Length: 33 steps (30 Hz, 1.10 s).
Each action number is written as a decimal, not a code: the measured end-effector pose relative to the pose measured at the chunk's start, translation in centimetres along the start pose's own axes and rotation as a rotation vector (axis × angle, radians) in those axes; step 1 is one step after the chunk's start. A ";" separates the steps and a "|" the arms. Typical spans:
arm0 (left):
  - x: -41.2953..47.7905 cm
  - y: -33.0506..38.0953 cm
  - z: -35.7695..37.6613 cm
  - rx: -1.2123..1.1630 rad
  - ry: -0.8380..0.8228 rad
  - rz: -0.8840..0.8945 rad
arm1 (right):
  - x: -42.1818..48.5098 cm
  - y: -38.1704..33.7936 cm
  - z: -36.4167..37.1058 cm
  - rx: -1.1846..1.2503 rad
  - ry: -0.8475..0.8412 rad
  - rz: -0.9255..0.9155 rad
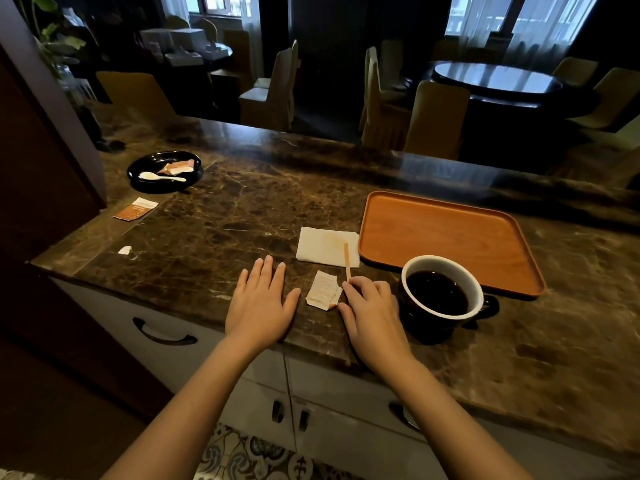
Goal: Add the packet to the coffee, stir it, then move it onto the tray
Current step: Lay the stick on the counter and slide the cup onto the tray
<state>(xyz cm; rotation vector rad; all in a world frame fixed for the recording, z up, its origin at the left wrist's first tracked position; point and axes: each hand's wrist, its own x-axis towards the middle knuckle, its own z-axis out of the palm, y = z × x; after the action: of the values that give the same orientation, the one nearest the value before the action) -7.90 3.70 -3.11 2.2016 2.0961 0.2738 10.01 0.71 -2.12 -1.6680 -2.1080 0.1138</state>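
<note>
A dark cup (441,299) with a white inside, full of black coffee, stands on the marble counter just in front of the orange wooden tray (446,237). A torn white packet (323,295) lies flat on the counter between my hands. A thin wooden stir stick (346,260) rests with its far end on a white napkin (325,247). My right hand (372,315) lies beside the packet, its fingertips touching the near end of the stick. My left hand (259,304) rests flat on the counter, fingers spread, holding nothing.
A black dish (162,169) with a white spoon and torn wrappers sits at the far left. An orange-and-white sachet (135,208) and a small paper scrap (124,250) lie near the left edge. Chairs and tables stand beyond the counter.
</note>
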 end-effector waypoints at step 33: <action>0.6 0.9 -0.4 -0.054 -0.041 -0.064 | -4.6 11.4 -9.8 0.564 0.125 0.517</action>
<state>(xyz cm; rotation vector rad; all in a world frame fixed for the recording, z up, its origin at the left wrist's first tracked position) -7.06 4.25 -2.49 2.0886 2.1076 0.2745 24.96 -2.58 1.52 -1.7448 -1.3340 0.6743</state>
